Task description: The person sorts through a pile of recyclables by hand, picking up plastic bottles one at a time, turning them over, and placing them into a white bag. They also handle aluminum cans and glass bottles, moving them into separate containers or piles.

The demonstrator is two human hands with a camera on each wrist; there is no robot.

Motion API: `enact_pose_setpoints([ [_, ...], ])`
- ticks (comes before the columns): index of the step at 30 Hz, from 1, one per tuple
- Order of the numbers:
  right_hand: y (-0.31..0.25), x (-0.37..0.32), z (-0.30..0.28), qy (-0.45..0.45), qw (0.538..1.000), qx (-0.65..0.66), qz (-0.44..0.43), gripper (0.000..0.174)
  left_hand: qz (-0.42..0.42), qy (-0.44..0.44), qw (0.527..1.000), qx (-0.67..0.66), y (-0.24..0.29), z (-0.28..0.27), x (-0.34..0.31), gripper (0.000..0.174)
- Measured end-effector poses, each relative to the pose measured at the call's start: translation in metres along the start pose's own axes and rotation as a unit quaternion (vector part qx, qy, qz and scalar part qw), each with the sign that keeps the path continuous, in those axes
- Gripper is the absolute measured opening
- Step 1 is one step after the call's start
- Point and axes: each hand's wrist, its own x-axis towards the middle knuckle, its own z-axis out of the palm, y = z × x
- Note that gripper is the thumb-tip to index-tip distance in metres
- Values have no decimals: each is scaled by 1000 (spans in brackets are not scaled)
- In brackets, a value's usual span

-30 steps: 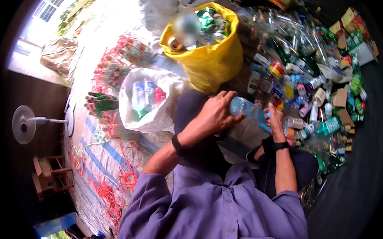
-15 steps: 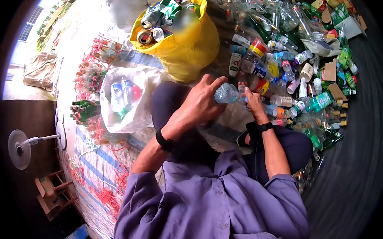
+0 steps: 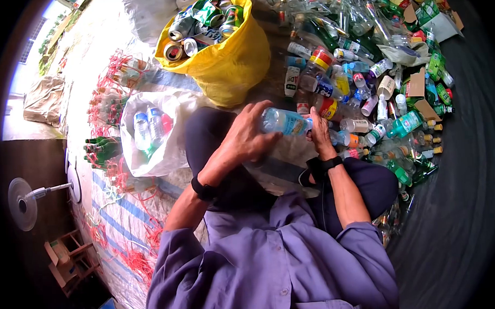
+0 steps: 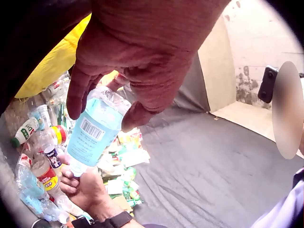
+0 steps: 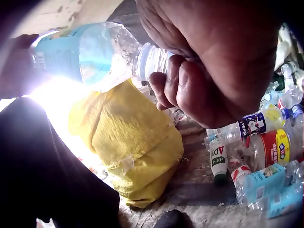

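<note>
A clear plastic bottle with a pale blue label point(image 3: 287, 122) lies sideways between my hands, in front of my crossed legs. My left hand point(image 3: 244, 130) holds its base, thumb and fingers on opposite sides; the left wrist view shows the barcode on the label point(image 4: 90, 134). At the other end my right hand point(image 3: 321, 135) grips the cap end with curled fingers. In the right wrist view the ridged neck point(image 5: 151, 61) enters those fingers, which hide the cap. The bottle point(image 5: 102, 59) looks see-through, without any coloured drink inside.
A yellow sack point(image 3: 223, 73) of cans stands ahead, and a white sack point(image 3: 176, 151) with several bottles sits at my left. Loose bottles point(image 3: 360, 90) pile up on the right beside dark sheeting point(image 3: 456, 201). A fan point(image 3: 24, 197) stands far left.
The bottle has come up and leftward, closer to level, with both hands around it. My left hand, looser half a second ago, now spans its base. The head view has shifted to the right.
</note>
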Motion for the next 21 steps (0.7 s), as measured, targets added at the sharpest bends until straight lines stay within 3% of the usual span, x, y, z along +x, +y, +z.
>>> enact_pose_setpoints([
  [9,-4,-4,2,-24,999,35,13,65,-4,-3,1000,-15,-11,3,-1,67],
  [11,-9,-7,4,17,1000,14,19,63,74,3,997,5,-13,3,-3,62],
  [12,-8,-6,0,17,1000,14,19,63,74,3,997,5,-8,2,-4,62],
  [15,-9,-3,-7,-53,997,41,49,60,100,-23,994,-20,3,-2,-7,60],
  [17,-12,-6,-3,6,999,26,47,62,171,-11,984,53,-3,1,-9,63],
  [20,-15,-10,-2,11,997,17,74,59,136,-50,984,101,14,-4,-13,64],
  [21,-16,-12,0,12,997,18,71,59,144,-20,984,100,13,-1,-13,65],
])
